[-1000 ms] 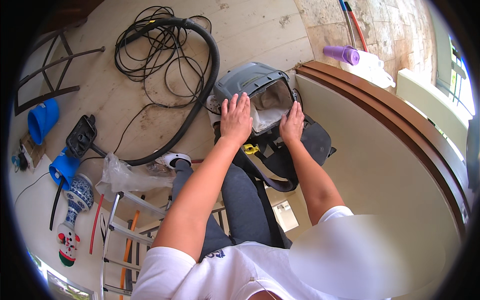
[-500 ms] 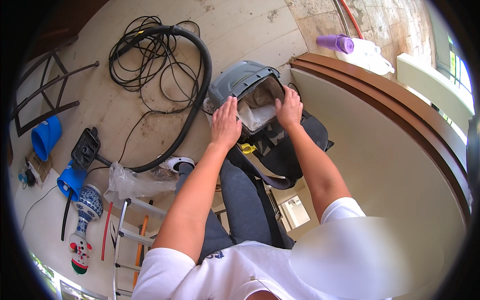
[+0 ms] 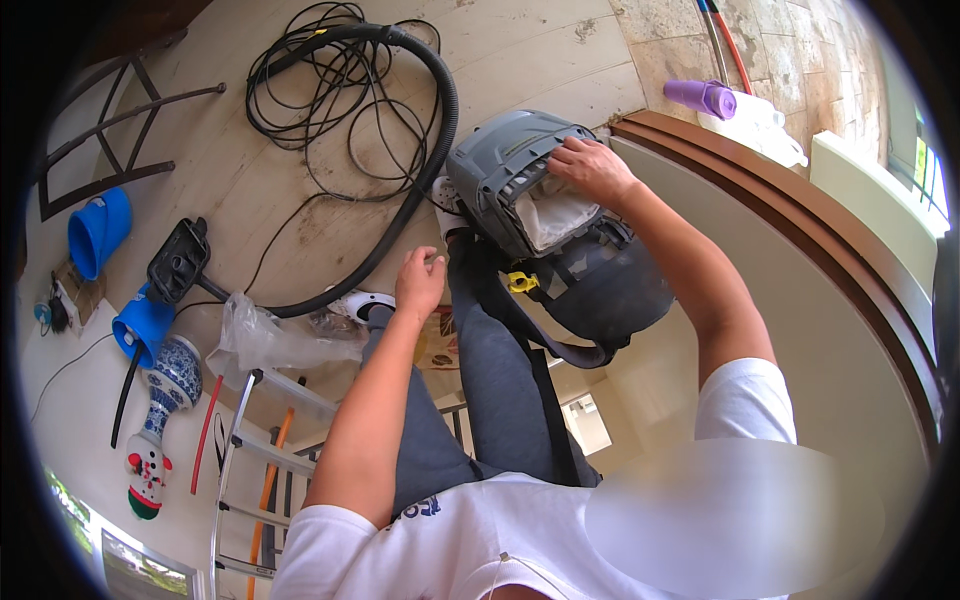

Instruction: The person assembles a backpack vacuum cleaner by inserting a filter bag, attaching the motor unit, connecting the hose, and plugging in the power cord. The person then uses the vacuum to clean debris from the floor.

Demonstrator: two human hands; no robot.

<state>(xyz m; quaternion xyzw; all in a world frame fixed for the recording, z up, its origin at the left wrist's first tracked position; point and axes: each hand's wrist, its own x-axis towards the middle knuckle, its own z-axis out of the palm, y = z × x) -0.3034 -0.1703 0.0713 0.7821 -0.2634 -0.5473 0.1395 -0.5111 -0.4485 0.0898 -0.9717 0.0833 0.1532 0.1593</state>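
Note:
A grey backpack vacuum cleaner (image 3: 500, 165) lies on the floor in front of my legs, its compartment uncovered. Inside that opening, a whitish dust bag or liner (image 3: 550, 212) shows. My right hand (image 3: 590, 170) reaches across to the housing's far right rim, fingers bent over the edge; the fingertips are partly hidden. Away from the machine, above my knees, my left hand (image 3: 420, 283) hangs loosely curled, thumb apart, with nothing visible in it. The black padded harness (image 3: 610, 285) with a yellow clip (image 3: 521, 282) spreads from the near side of the vacuum.
A black hose (image 3: 447, 120) curves past a tangled cable (image 3: 330, 90) on the left. A floor head (image 3: 178, 262), blue buckets (image 3: 100, 232), a plastic bag (image 3: 270, 335) and a ladder (image 3: 225, 480) lie further left. A brown-edged wall (image 3: 740, 165) bounds the right, beyond which stands a purple bottle (image 3: 700, 97).
My left hand has come off the vacuum's opening and drawn back toward my knees. My right hand has shifted to the upper rim. The view has moved slightly.

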